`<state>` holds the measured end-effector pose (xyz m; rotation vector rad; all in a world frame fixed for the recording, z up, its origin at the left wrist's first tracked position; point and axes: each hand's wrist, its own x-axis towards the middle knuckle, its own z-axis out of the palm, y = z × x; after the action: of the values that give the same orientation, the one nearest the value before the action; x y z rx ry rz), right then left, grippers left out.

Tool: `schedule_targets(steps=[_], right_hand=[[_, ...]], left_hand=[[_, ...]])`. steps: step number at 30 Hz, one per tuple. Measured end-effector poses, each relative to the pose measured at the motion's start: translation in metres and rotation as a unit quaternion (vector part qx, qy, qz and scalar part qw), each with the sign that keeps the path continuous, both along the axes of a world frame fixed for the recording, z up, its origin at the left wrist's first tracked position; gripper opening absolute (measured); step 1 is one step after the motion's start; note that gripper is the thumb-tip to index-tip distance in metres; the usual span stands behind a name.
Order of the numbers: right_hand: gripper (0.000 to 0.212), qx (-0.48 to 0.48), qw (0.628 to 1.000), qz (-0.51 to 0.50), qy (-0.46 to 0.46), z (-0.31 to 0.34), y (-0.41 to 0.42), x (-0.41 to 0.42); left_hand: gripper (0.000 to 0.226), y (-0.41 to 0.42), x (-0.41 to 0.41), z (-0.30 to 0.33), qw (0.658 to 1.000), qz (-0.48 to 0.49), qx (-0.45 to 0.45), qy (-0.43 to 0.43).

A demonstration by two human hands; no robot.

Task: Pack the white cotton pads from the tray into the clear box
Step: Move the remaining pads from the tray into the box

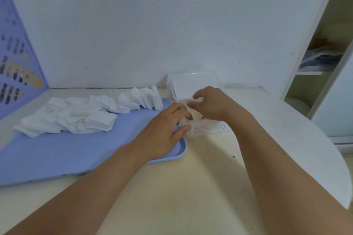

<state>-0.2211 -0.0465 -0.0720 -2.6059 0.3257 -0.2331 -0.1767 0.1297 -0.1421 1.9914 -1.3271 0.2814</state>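
Observation:
Several white cotton pads point(76, 118) lie in loose heaps across the far half of the blue tray point(63, 156), with a neater row point(145, 97) at its back right corner. The clear box point(202, 128) stands on the table just right of the tray, its lid point(193, 84) swung up and back. My left hand point(166, 129) grips the box's left front corner, thumb on the front wall and fingers over the rim. My right hand point(210, 103) hovers over the box opening with curled fingers; whether it holds a pad is hidden.
A purple perforated panel point(17, 63) leans against the wall at the far left. An open shelf unit point(321, 59) stands at the right. The pale table point(191, 187) curves away at its right edge. White wall behind.

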Motion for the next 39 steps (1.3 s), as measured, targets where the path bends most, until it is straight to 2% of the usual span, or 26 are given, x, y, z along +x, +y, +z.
schedule_targets(steps=[2,4,6,7,9,11,14,16,19,21,23,26,29,31,34,36,39], right_hand=[[0.032,-0.009,0.995,0.012,-0.095,-0.001,0.013,0.003],[0.020,-0.019,0.974,0.044,-0.221,-0.004,0.031,0.003],[0.018,0.040,0.941,0.065,-0.329,-0.009,0.054,0.003],[0.018,0.072,0.926,0.069,-0.365,-0.013,0.066,0.000],[0.022,0.095,0.913,0.082,-0.388,-0.020,0.087,-0.005],[0.027,0.111,0.931,0.115,-0.329,-0.027,0.105,-0.004],[0.034,0.103,0.961,0.164,-0.196,-0.033,0.140,0.005],[0.043,0.079,0.967,0.170,-0.173,-0.034,0.166,0.016],[0.059,-0.015,0.975,0.167,-0.143,-0.033,0.203,0.036],[0.059,-0.089,0.978,0.159,-0.100,-0.037,0.216,0.050],[0.054,-0.084,0.983,0.148,-0.076,-0.044,0.218,0.059],[0.048,-0.069,0.984,0.139,-0.089,-0.052,0.212,0.067],[0.063,-0.079,0.978,0.166,-0.101,-0.052,0.207,0.071],[0.067,-0.082,0.975,0.190,-0.082,-0.051,0.205,0.076],[0.062,-0.054,0.975,0.210,-0.054,-0.049,0.196,0.083],[0.055,-0.021,0.974,0.223,-0.041,-0.045,0.191,0.086],[0.041,0.023,0.972,0.230,-0.039,-0.040,0.184,0.090]], left_hand=[[0.020,0.000,-0.002,0.002,1.000,-0.007,-0.019,0.015],[0.028,0.002,-0.007,0.009,0.997,-0.005,-0.060,0.056],[0.037,0.011,-0.009,0.022,0.989,0.055,-0.115,0.079],[0.035,0.020,-0.008,0.031,0.980,0.102,-0.140,0.092],[0.026,0.048,0.004,0.052,0.958,0.206,-0.167,0.110],[0.019,0.087,0.020,0.069,0.935,0.304,-0.148,0.109],[0.015,0.144,0.041,0.076,0.917,0.379,-0.097,0.074],[0.021,0.174,0.047,0.064,0.906,0.413,-0.080,0.048],[0.038,0.213,0.050,0.035,0.862,0.504,-0.053,0.007],[0.051,0.225,0.051,0.016,0.840,0.540,-0.020,0.048],[0.062,0.225,0.053,0.010,0.830,0.541,0.000,0.133],[0.064,0.220,0.053,0.010,0.842,0.515,0.021,0.157],[0.057,0.221,0.056,0.011,0.849,0.507,0.048,0.143],[0.053,0.223,0.058,0.009,0.850,0.503,0.048,0.145],[0.053,0.223,0.058,0.008,0.851,0.503,0.048,0.144],[0.056,0.223,0.059,0.008,0.855,0.502,0.046,0.117],[0.051,0.221,0.060,0.009,0.890,0.450,0.066,0.031]])
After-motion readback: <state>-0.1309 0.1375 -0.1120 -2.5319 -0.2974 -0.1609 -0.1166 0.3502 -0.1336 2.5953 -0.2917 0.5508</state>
